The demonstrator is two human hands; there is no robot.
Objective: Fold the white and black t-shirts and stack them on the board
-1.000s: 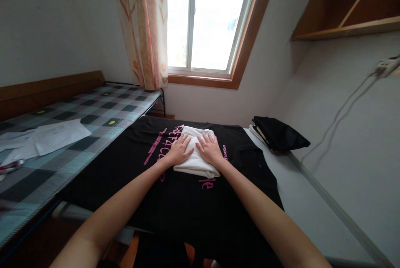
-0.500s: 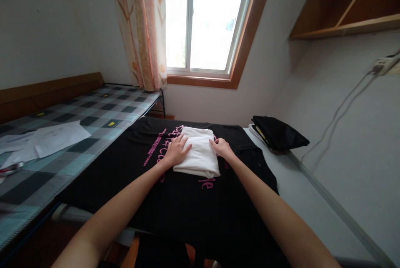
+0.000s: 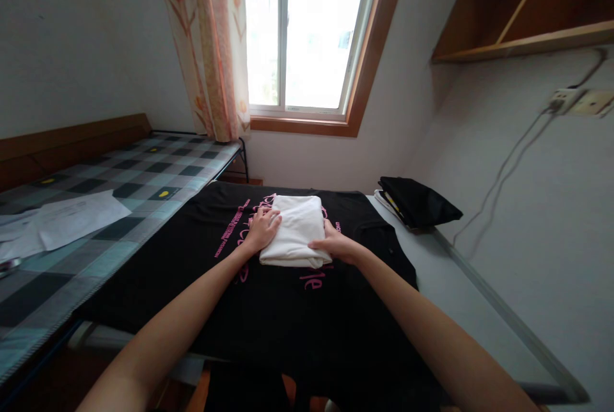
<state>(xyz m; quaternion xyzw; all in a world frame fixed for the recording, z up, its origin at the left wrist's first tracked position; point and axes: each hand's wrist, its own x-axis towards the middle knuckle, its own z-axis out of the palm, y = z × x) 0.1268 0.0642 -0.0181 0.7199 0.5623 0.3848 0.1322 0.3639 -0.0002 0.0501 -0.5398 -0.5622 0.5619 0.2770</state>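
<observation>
The white cloth (image 3: 298, 236) is folded into a flat packet atop the black shirt (image 3: 273, 316), which lies spread, unfolded. The left hand (image 3: 260, 231) rests open along its left edge; the right hand (image 3: 338, 245) grips the right edge.

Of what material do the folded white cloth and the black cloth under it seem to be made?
Folded white cloth: matte, perhaps cotton; its layered edges fold softly.
Black cloth: matte fabric, possibly cotton or synthetic knit; soft wrinkles suggest this.
</observation>
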